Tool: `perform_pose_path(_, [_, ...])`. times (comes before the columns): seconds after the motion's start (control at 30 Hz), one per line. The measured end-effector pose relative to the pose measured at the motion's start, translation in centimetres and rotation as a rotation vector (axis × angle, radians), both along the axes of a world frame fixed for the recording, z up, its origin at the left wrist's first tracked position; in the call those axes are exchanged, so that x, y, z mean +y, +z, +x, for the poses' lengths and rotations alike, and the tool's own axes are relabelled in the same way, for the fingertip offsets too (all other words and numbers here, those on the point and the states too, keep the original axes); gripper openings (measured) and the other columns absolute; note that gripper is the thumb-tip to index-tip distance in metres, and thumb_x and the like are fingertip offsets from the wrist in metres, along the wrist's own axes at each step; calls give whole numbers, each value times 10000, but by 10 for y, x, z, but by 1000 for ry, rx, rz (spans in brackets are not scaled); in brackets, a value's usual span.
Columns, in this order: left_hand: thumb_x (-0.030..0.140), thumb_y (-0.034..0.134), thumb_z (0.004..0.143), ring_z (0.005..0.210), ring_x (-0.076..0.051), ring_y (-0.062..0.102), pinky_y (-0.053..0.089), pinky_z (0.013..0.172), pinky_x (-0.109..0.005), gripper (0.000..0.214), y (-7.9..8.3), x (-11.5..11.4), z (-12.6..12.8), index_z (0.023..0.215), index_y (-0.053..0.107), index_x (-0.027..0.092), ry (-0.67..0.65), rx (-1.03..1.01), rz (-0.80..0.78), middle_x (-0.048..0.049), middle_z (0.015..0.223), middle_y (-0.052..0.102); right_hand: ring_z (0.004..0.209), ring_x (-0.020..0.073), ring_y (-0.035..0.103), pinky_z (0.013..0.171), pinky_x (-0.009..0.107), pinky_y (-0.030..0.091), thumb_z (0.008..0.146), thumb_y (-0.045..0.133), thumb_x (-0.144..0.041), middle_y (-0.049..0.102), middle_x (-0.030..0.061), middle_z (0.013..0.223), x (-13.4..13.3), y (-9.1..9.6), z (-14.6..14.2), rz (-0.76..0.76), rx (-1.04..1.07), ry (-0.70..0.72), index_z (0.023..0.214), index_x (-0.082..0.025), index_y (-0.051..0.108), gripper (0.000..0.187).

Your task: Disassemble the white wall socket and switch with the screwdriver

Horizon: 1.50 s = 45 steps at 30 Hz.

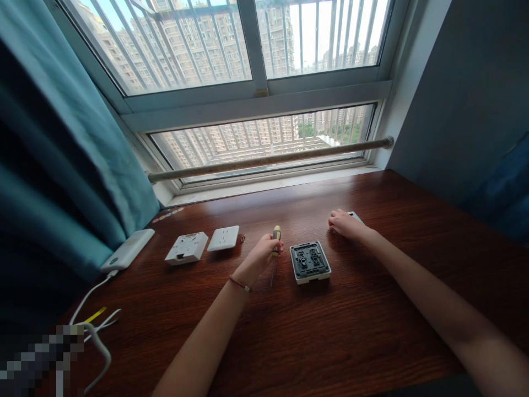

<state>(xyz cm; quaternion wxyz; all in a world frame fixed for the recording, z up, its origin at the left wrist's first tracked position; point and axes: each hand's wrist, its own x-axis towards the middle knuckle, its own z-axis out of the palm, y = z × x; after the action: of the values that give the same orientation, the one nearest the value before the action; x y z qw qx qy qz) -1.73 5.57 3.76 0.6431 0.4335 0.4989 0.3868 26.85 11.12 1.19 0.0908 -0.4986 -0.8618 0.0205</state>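
Observation:
My left hand [263,253] is closed around the handle of a screwdriver [277,230], yellow and grey, its thin shaft pointing down toward me. Just right of it a wall switch [311,261] rests on the table, its dark inner mechanism uncovered inside a white frame. Farther right, my right hand [345,224] is closed low over the table, fingers curled. A white flat piece [355,216] shows partly behind that hand; whatever is in the fingers is hidden.
On the left lie a white socket plate [223,238], small brass-coloured screws [242,239] and a white mounting box [187,248]. A white power strip [129,249] with a cable [88,295] stands by the teal curtain [95,138]. A window bar [273,160] runs behind the table [351,331].

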Motion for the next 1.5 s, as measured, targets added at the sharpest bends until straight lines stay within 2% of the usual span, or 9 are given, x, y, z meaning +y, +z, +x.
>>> perform_pose_path(0.17, [41,658,546,634,-79,560,424,584,-196,425,22,-7,-3,946,555,143,16,-65,116,11,723,570,861,239,533,780,356,414,803,560,-164,594,133,850,-5,9,-4,-28,123,4,718,-146,660,132])
perform_pose_path(0.27, [110,723,586,736,-119,622,468,718,-249,572,33,-17,2,1117,514,158,-22,-65,266,-10,800,625,832,175,566,736,297,450,850,527,-286,601,81,908,-19,26,-22,-94,267,77,878,-161,645,175])
perform_pose_path(0.37, [157,750,599,802,-173,659,486,819,-335,625,41,-30,12,1149,452,155,-80,-80,340,-41,846,671,781,140,590,674,265,472,818,567,-360,616,31,867,-40,40,-49,-404,788,263,1091,-168,545,335])
perform_pose_path(0.43, [180,752,608,807,-196,669,500,823,-369,604,45,-38,20,1118,431,153,-115,-93,356,-64,864,691,738,136,589,628,256,462,761,637,-355,622,17,814,-55,46,-66,-585,1090,329,998,-160,576,313])
perform_pose_path(0.57, [232,715,671,820,-211,673,514,816,-389,552,44,-46,27,1114,392,174,-169,-79,413,-73,883,702,607,102,550,534,225,419,722,683,-315,629,9,730,-74,52,-83,-647,1343,290,831,-145,616,213])
perform_pose_path(0.73, [339,683,709,1012,-221,603,450,927,-409,600,29,-38,22,1197,371,182,-176,203,621,-123,1082,633,537,92,551,459,217,430,792,598,-331,659,66,860,-75,73,-65,-563,1447,229,907,-150,562,217])
perform_pose_path(0.97, [481,746,573,1316,-310,273,241,1094,-454,886,-7,-30,21,1301,352,165,-433,628,810,-162,1391,338,413,97,541,365,205,429,746,655,-361,654,35,667,-67,93,-30,-349,1286,83,886,-158,474,306])
perform_pose_path(1.2, [458,732,606,1160,-273,445,348,1015,-416,760,-10,-33,24,1237,406,189,-483,571,778,-117,1244,470,431,100,560,388,210,449,779,611,-395,658,44,682,-66,85,-29,-305,1093,86,836,-161,460,284])
perform_pose_path(1.5, [470,721,617,1139,-251,444,351,1006,-384,736,-7,-33,25,1221,410,187,-493,593,786,-104,1230,461,438,95,557,401,210,455,785,605,-396,657,41,692,-67,85,-31,-308,1068,106,852,-164,457,283])
